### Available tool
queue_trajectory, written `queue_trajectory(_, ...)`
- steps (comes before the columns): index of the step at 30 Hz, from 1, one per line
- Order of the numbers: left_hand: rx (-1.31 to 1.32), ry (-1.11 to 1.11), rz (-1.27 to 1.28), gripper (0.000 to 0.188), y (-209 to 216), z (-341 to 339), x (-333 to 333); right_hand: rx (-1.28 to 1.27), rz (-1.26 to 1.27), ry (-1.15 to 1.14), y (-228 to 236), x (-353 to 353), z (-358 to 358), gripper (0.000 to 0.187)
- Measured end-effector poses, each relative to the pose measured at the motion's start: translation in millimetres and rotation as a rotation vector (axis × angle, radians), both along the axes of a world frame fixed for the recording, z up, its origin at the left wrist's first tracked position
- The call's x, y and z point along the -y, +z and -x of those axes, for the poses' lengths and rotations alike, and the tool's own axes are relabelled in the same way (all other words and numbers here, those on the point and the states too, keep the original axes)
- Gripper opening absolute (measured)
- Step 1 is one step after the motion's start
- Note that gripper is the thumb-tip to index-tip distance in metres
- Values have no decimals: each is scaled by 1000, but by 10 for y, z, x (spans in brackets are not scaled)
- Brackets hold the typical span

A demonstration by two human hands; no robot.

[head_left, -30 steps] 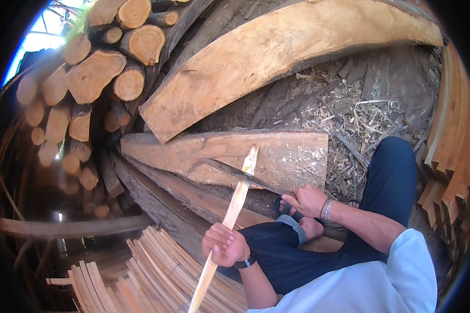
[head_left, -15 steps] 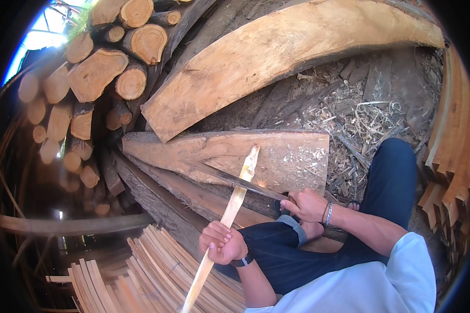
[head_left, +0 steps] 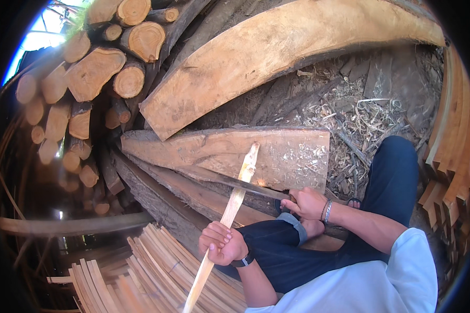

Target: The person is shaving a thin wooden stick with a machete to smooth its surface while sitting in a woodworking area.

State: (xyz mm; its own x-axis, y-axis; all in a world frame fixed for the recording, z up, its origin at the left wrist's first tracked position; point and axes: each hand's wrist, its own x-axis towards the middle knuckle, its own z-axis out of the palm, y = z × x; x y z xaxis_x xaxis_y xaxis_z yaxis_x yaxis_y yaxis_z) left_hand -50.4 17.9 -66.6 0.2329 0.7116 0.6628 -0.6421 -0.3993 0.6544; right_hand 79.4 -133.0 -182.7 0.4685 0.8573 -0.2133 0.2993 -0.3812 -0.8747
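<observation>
My left hand is closed round a pale peeled wooden stick, which slants from the lower edge up and away to the right. The stick's far end lies over a flat wooden slab. My right hand grips the handle of a machete, most of the handle being hidden by my fingers. Its long dark blade points left and crosses the stick ahead of my left hand. Near the blade, the stick's surface looks roughly shaved.
A large curved plank lies beyond the slab. Cut logs are stacked at the far left, thin wooden strips at the near left. Shavings litter the ground; curved boards stand at right. My bent leg is beside the slab.
The machete blade has shifted slightly along the stick and its angle is a little flatter. My left hand keeps its hold in nearly the same place.
</observation>
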Motion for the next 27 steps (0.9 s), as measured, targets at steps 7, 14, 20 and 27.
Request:
queue_trajectory(7,10,33,14,30,8,9,-28,-44,13,-146,-144,53,-132,61)
queue_trajectory(14,67,123,133,30,15,-15,-75,-66,-126,-29,-62,14,-14,59)
queue_trajectory(20,94,160,195,29,24,55,-144,-121,-87,-9,-76,-106,-21,59)
queue_trajectory(27,105,156,180,29,28,4,-113,-109,-48,14,-61,-53,-130,60)
